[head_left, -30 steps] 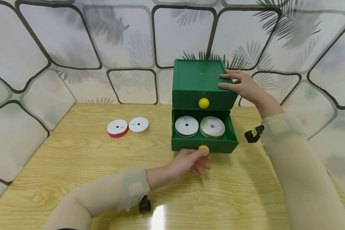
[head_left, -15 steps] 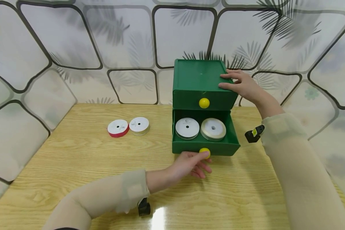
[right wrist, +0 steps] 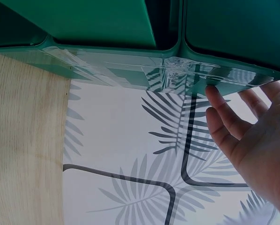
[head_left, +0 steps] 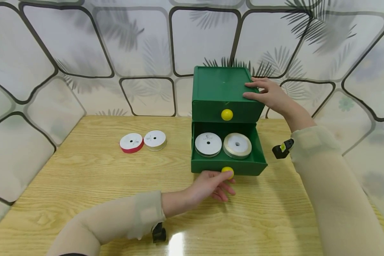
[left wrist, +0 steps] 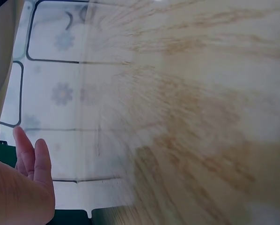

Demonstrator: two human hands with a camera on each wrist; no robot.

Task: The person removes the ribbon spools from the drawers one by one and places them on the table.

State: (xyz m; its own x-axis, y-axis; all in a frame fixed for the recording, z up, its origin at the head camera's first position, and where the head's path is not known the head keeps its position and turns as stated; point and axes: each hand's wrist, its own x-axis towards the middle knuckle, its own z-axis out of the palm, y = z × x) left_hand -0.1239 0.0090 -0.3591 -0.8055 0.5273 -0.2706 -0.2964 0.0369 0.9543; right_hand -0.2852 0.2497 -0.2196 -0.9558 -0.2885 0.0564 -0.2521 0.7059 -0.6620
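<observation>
A green two-drawer box (head_left: 224, 83) stands on the wooden table in the head view. Its lower drawer (head_left: 208, 166) is pulled out and holds a white ribbon spool (head_left: 208, 144) beside a cream ribbon spool (head_left: 237, 145). My left hand (head_left: 209, 186) pinches the lower yellow knob (head_left: 228, 172), thumb on top and the other fingers loosely extended below. At the box's upper right edge, my right hand (head_left: 270, 95) rests with fingers spread. The right wrist view shows its fingertips (right wrist: 214, 93) against the box's side. The upper drawer (head_left: 208, 112) is closed, with its own yellow knob (head_left: 227, 114).
Left of the box on the table (head_left: 92, 177) lie a spool of red ribbon (head_left: 131, 143) and a spool of pale ribbon (head_left: 155, 140), side by side. A patterned wall covering (head_left: 147, 42) rises behind the table and on both sides.
The lower drawer has come slightly farther out toward me, together with its two spools and my left hand on the knob. My right hand has stayed in place.
</observation>
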